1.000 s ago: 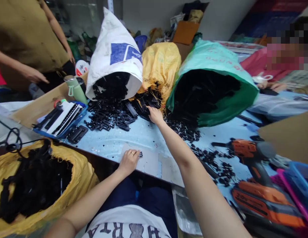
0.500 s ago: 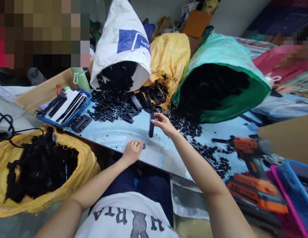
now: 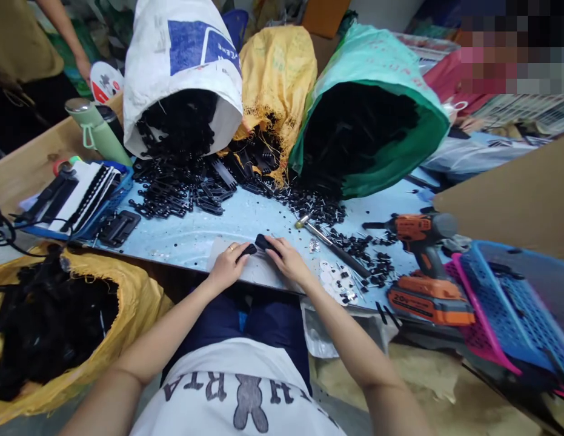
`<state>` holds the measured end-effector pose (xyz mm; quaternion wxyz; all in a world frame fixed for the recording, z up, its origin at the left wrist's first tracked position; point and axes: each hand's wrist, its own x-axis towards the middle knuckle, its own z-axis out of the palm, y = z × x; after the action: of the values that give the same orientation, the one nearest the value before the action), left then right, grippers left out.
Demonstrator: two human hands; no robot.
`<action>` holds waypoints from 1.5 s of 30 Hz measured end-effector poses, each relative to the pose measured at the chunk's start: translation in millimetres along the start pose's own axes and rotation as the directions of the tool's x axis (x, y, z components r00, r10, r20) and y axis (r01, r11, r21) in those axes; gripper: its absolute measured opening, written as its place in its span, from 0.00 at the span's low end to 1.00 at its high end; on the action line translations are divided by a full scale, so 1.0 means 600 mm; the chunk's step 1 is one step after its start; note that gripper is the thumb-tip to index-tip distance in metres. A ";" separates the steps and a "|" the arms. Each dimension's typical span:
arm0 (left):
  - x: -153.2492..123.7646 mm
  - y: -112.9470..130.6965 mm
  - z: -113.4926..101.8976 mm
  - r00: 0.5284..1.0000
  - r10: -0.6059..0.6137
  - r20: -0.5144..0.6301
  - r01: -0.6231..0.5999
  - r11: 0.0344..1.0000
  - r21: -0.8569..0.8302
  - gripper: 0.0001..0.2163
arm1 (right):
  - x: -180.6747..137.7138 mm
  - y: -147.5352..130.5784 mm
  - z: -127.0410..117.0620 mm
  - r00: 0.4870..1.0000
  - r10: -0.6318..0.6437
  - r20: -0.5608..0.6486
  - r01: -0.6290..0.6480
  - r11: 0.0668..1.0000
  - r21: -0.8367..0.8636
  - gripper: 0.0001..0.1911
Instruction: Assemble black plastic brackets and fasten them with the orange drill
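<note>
So, left hand (image 3: 226, 267) has its grip round one black piece (image 3: 249, 249), right hand (image 3: 289, 258) round another black piece (image 3: 263, 243); long axes slant inward and away, near the desk (image 3: 186, 233) edge, bare space beyond.

A grey wall (image 3: 391, 13) closes off the back of the room beyond the blue-topped table (image 3: 182, 233) in front of me, its surface catching a pale sheen of light. A light wooden board (image 3: 31, 154) borders it at my left; at my right stands a brown cardboard panel (image 3: 504, 194), a white slatted rack (image 3: 531, 109) behind, crumpled tan sheeting (image 3: 427, 384) below.
</note>
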<state>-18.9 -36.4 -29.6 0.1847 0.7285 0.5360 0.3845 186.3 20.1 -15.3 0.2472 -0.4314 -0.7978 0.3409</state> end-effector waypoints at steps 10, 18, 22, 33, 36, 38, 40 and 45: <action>0.017 0.072 -0.012 0.988 -0.148 -0.035 0.138 0.968 -0.210 0.17 | -0.023 -0.027 0.002 0.999 -0.016 0.046 -0.002 0.932 0.362 0.28; 0.019 0.103 0.014 0.903 -0.112 -0.415 0.019 0.975 -0.221 0.16 | -0.034 -0.058 0.028 0.974 -0.136 -0.179 0.186 0.934 0.305 0.26; 0.030 0.090 -0.010 0.956 0.039 -0.292 -0.107 0.969 -0.223 0.15 | -0.047 -0.064 0.046 0.953 -0.174 -0.249 0.228 0.952 0.206 0.28; 0.001 0.041 0.051 0.753 -0.657 -0.031 0.478 0.579 -0.661 0.23 | 0.052 -0.005 -0.064 0.985 0.036 -0.167 -0.049 0.996 -0.077 0.23; 0.004 0.044 0.047 0.740 -0.670 -0.057 0.429 0.536 -0.727 0.24 | 0.055 -0.028 -0.074 1.000 0.020 -0.011 -0.021 0.999 -0.033 0.23; 0.005 0.047 0.041 0.741 -0.666 -0.083 0.419 0.556 -0.718 0.24 | 0.040 -0.044 -0.052 0.985 -0.003 0.175 0.004 1.000 -0.006 0.27; 0.001 0.045 0.034 0.768 -0.622 -0.150 0.428 0.674 -0.603 0.21 | 0.023 -0.046 -0.026 0.968 -0.028 0.250 0.033 0.999 -0.016 0.29; -0.017 0.018 0.026 0.936 -0.309 -0.170 0.282 0.945 -0.166 0.11 | 0.009 -0.001 -0.003 0.967 -0.118 0.226 0.173 0.954 -0.244 0.16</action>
<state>-1.4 -47.4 -36.1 0.2376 0.5839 0.6268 0.4580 184.1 25.0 -13.1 0.1276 -0.3620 -0.8870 0.2569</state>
